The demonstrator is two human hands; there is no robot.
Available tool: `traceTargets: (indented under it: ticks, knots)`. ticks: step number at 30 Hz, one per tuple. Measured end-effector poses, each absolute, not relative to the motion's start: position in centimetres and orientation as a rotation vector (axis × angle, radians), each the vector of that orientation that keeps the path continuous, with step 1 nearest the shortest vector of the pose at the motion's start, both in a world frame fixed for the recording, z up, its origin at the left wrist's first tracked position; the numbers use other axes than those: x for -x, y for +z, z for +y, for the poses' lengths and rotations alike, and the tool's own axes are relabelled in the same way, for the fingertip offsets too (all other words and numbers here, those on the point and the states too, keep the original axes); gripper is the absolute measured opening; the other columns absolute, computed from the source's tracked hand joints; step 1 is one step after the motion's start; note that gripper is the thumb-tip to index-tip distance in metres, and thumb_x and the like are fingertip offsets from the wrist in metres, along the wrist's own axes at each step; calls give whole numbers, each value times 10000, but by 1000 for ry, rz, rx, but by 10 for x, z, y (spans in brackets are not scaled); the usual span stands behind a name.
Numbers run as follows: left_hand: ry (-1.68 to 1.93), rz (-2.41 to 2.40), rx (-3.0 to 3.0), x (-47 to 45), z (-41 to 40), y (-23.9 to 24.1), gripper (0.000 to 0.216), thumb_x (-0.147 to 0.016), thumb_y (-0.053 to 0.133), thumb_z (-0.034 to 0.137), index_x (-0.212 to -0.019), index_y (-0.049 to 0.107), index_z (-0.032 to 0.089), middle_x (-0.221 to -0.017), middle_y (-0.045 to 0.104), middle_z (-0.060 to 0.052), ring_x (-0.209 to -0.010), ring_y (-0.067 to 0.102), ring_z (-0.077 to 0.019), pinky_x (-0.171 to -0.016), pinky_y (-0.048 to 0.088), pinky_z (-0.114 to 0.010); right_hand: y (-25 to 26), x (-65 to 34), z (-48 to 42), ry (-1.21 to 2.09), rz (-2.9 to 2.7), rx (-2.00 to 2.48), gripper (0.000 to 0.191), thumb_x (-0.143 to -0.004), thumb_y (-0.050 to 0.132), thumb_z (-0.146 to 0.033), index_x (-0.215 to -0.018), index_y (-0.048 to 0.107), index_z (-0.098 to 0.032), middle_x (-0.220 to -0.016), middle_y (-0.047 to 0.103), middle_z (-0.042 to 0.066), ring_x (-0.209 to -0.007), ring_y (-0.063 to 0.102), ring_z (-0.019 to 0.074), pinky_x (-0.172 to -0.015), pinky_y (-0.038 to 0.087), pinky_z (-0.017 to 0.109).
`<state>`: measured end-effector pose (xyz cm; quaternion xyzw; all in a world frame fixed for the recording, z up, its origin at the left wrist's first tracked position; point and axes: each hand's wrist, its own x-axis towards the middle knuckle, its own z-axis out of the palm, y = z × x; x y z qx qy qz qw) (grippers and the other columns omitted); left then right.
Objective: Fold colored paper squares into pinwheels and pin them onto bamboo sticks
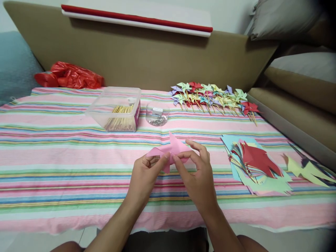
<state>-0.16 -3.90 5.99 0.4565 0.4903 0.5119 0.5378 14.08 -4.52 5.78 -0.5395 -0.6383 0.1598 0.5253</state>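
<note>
A pink cut paper sheet [173, 148] is held between both hands just above the striped cloth [65, 168], its corners folded toward the middle. My left hand [144, 175] pinches its left side with thumb and fingers. My right hand [198, 175] pinches the centre from the right. Both hands are closed on the paper.
A clear plastic box of wooden sticks [117, 108] and a small clear cup of metal pins [156, 115] stand behind the hands. Several finished paper pinwheels [212, 96] lie at the back right. A stack of cut coloured paper [256, 166] lies right. A red plastic bag [69, 75] sits back left.
</note>
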Motion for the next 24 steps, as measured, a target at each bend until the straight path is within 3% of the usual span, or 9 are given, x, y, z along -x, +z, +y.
traceTargets:
  ticks: [12,17,24]
  knots:
    - [1224,1080,-1043,-1,-41,61,257,-844,735,377,-707,682,166,-650,659,-15,-684,602,-159,-696,477,-268,59,-139,-44,308,-1513,1272,51,-854,692,-238,-806,680,-225,-1217,592,103,-1236,537,272,-1052,414,511]
    - [1253,1107,-1023,-1,-41,60,274,-789,794,316,-628,626,171,-589,598,21,-621,537,-122,-614,424,-229,59,-137,-45,288,-1524,1266,58,-859,676,-216,-802,675,-226,-1214,591,103,-1239,534,275,-1038,426,511]
    - [1254,1110,-1045,0,-42,59,308,-836,745,358,-609,658,169,-590,626,2,-638,557,-135,-687,455,-252,60,-137,-46,280,-1528,1267,57,-855,708,-239,-799,706,-232,-1210,593,94,-1232,541,276,-1005,450,492]
